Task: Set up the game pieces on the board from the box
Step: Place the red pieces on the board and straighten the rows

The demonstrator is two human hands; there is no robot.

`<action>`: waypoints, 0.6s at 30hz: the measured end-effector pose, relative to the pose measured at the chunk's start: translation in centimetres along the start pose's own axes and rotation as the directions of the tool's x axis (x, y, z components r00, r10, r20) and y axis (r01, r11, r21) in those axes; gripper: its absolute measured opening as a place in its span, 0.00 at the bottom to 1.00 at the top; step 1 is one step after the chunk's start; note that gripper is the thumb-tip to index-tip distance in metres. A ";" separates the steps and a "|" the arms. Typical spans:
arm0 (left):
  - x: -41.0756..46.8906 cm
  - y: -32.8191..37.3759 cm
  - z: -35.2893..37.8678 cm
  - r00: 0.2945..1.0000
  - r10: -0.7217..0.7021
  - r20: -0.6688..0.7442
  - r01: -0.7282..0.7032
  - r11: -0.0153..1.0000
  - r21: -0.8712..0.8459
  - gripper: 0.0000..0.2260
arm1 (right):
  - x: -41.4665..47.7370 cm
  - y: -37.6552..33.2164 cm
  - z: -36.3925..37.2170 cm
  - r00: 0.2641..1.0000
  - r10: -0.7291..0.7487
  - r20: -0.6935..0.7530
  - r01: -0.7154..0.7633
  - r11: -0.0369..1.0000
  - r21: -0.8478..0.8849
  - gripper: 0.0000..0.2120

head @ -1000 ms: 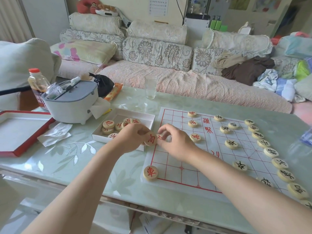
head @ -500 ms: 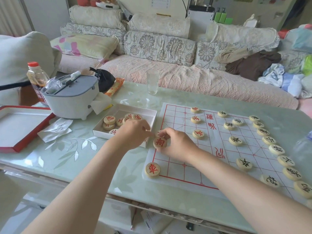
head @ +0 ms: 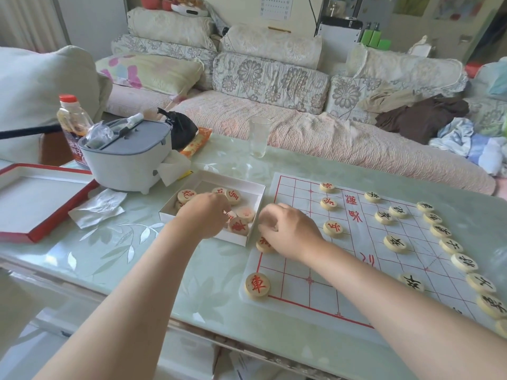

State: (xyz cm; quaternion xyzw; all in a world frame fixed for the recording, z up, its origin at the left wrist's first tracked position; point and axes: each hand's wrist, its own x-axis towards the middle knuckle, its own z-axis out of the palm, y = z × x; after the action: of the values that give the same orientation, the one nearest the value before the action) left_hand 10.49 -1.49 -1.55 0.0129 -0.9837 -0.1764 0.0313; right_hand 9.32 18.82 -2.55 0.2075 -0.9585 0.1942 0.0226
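Loose red pieces point(head: 238, 225) sit in white box point(head: 257, 208), which is just at 9 o'clock of board point(head: 290, 290). Left hand point(head: 204, 215) is down in box, fingers curled, tips hidden; can't tell if it holds one. Right hand point(head: 290, 234) is at board's 9 o'clock edge, fingers curled over edge piece point(head: 262, 246); grip unclear. Corner piece point(head: 257, 286) lies at its 6 o'clock. Black pieces point(head: 395, 243) line the 3 o'clock side.

Soft, even daylight is filling the room, leaving only faint shadows beneath the right hand point(head: 288, 231) on the board point(head: 288, 275). The glossy table point(head: 227, 157) is reflecting pale glare near the drinking glass point(head: 258, 138). Wide-angle distortion is bowing the edges; fine detail is looking soft.
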 end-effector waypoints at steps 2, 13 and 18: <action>0.1 -0.7 -0.3 1.000 -0.022 -0.010 0.022 1.000 0.001 0.12 | 1.6 -1.0 -0.1 0.999 -0.041 0.021 0.041 0.999 0.016 0.10; 0.7 -2.8 -0.1 0.998 -0.012 0.058 0.020 0.990 -0.142 0.14 | 6.8 -3.9 0.7 0.936 -0.110 0.336 0.118 0.993 -0.005 0.19; 1.2 -2.2 0.1 0.997 0.020 0.075 -0.001 0.972 -0.236 0.12 | 7.4 -3.3 0.6 0.946 -0.021 0.322 -0.047 0.978 0.202 0.12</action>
State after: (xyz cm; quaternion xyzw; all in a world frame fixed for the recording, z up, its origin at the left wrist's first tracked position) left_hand 9.37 -3.54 -2.34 -0.0029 -0.9564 -0.2922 -0.0043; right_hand 3.94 12.92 -0.95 0.2315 -0.9252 0.2563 -0.1575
